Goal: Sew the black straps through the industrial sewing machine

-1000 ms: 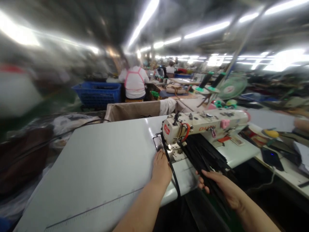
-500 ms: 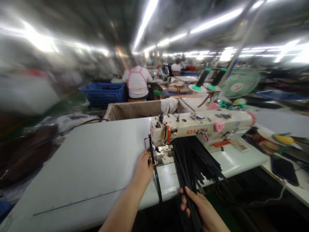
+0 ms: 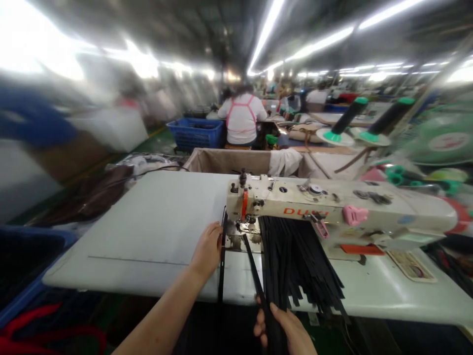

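Note:
My left hand [image 3: 207,250] rests on the table just left of the needle plate [image 3: 236,242], its fingers closed on a narrow black strap [image 3: 222,266] that hangs over the front edge. Below the table's front edge, my right hand [image 3: 286,326] is wrapped round black webbing strips. From it one black strip [image 3: 253,264] slants up, its tip lying at the needle plate under the sewing machine [image 3: 369,204]. A thick bundle of black strips [image 3: 306,261] fans out under the machine's arm, right of that strip.
The white sewing table [image 3: 158,217] has a ruler line near its front. Behind it stands a fabric-lined bin [image 3: 229,159]. Thread cones [image 3: 347,118] rise at the back right. A co-worker [image 3: 242,118] sits ahead beside a blue crate [image 3: 197,134]. Another blue crate [image 3: 66,236] stands at the left.
The view has swung left. My right hand has brought one strip away from the bundle, its tip now at the needle plate. My left hand stays beside the plate, on its strap.

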The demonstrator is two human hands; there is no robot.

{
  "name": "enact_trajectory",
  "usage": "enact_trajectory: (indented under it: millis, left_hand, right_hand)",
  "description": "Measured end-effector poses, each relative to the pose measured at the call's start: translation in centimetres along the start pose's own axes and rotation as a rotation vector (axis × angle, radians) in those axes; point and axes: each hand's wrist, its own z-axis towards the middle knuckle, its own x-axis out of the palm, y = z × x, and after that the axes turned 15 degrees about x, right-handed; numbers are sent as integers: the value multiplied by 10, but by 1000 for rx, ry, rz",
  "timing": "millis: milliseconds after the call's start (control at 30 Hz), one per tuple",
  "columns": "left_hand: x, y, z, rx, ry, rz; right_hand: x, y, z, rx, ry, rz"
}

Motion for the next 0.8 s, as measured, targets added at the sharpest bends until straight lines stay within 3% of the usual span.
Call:
enact_trajectory:
  millis: [367,533,667,800]
  left_hand:
    - [-3,-6,2,-82,-16,43]
    - [-2,-4,0,-39,8,-32]
    - [2,8,6,-100,11,-46]
    - [9,32,35,-98,69,-43]
  right_hand:
    - [9,3,-4,-50,-38,-186]
    - [22,-10,5,-200,-92,-142]
    - [34,-20,16,-271,-111,-153]
    - [48,-20,18,-274,-119,-119]
